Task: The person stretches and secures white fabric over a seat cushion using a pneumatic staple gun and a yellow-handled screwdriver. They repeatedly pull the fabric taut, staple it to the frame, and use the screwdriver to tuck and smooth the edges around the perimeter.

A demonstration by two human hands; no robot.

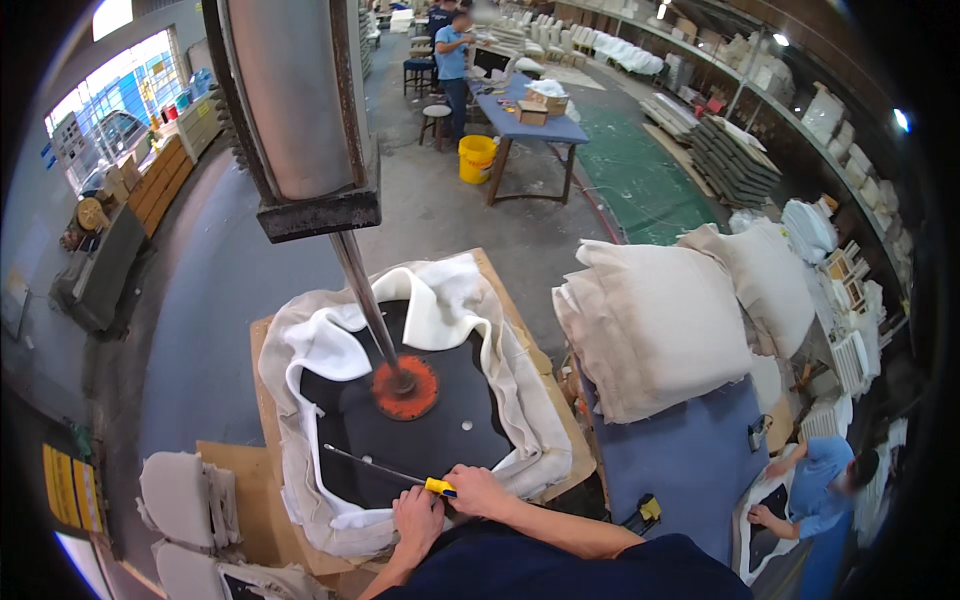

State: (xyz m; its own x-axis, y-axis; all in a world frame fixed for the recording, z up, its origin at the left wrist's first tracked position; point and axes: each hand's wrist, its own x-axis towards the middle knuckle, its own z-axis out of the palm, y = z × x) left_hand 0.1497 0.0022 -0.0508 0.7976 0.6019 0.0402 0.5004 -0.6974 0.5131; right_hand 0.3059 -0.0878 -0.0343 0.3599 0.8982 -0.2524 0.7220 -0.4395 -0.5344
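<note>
In front of me lies an upside-down seat cushion with a black base panel (455,395), white padding (345,357) and beige fabric (540,440) gathered round its rim. A metal press rod ends in a round orange plate (405,388) resting on the panel. My right hand (478,492) is closed at the cushion's near edge, round a screwdriver (440,487) with a yellow and black handle; its long thin shaft points left over the panel. Beside it, my left hand (418,515) has bent fingers closed on the fabric at the near rim.
A wooden board (580,470) lies under the cushion. The press cylinder (290,100) rises ahead. To the right, stacked beige covers (650,325) stand on a blue table (680,450); a co-worker (825,490) handles another seat there. Grey cushions (180,500) are at the lower left.
</note>
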